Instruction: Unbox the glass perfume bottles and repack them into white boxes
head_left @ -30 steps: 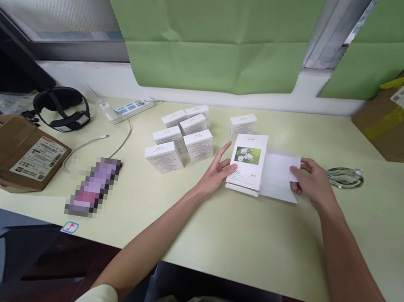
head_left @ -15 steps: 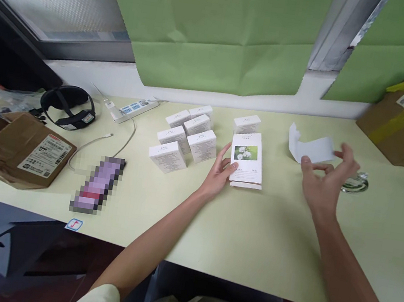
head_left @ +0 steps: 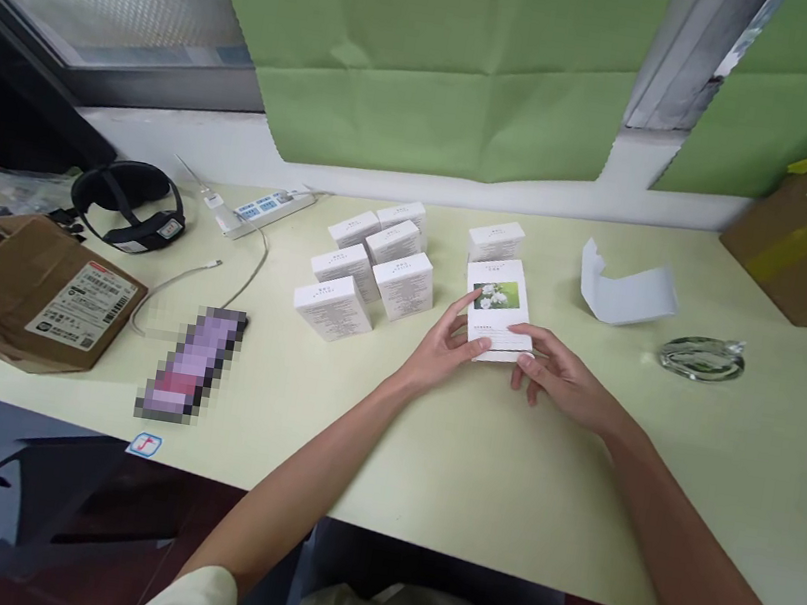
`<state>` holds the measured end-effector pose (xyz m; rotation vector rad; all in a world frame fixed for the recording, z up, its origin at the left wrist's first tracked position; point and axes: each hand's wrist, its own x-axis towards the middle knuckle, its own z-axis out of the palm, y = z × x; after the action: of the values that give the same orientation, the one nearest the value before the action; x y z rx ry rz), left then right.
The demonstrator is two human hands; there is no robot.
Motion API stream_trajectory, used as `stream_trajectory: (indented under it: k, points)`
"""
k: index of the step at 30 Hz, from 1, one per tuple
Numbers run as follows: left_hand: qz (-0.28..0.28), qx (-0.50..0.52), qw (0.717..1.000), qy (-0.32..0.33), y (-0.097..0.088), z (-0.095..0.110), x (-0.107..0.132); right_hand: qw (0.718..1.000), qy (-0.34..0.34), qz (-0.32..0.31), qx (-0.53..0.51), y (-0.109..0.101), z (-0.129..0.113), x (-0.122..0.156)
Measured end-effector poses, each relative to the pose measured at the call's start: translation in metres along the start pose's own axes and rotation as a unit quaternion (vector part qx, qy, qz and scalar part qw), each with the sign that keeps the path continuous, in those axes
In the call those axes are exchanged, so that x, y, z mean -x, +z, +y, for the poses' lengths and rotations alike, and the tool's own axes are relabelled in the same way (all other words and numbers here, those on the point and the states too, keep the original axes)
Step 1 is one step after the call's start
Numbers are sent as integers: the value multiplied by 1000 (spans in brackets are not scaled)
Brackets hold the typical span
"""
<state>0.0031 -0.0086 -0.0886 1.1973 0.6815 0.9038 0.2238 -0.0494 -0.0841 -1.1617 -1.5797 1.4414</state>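
A white flat box (head_left: 497, 325) with a photo of white flowers lies before me on the table. My left hand (head_left: 442, 351) grips its left side, the thumb resting on the near part of the top face. At the near right corner, my right hand (head_left: 568, 380) has its index finger on top and its thumb at the end edge, pinching the box there. A thin strip shows along the near end. Just behind the box stands a smaller white carton (head_left: 495, 242). Several similar white cartons (head_left: 406, 288) stand in a group to the left.
A curled white paper piece (head_left: 628, 294) and a clear glass-like oval object (head_left: 702, 358) lie to the right. Cardboard boxes (head_left: 783, 248) stand at both ends. On the left are a phone (head_left: 193, 367), a power strip (head_left: 266, 209) with a cable, and a headset (head_left: 133, 212).
My right hand has come left and down from beside the white paper to the box's near right corner. My left hand stays on the box. The view has shifted slightly.
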Motion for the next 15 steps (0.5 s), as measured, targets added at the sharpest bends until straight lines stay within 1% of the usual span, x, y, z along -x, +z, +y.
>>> stream_trajectory:
  k: [3, 5, 11, 15]
  points:
    - [-31, -1, 999, -9, 1, 1, 0, 999, -16, 22, -20, -1, -1, -1]
    - [-40, -15, 999, -18, 1, 0, 0, 998, -24, 40, -30, -2, -1, -2]
    - [-41, -47, 998, -17, 1, -2, 0, 997, -19, 60, -36, -4, 0, -3]
    - [-39, -57, 998, 0, 1, -5, 0, 998, -17, 49, -31, -4, 3, -2]
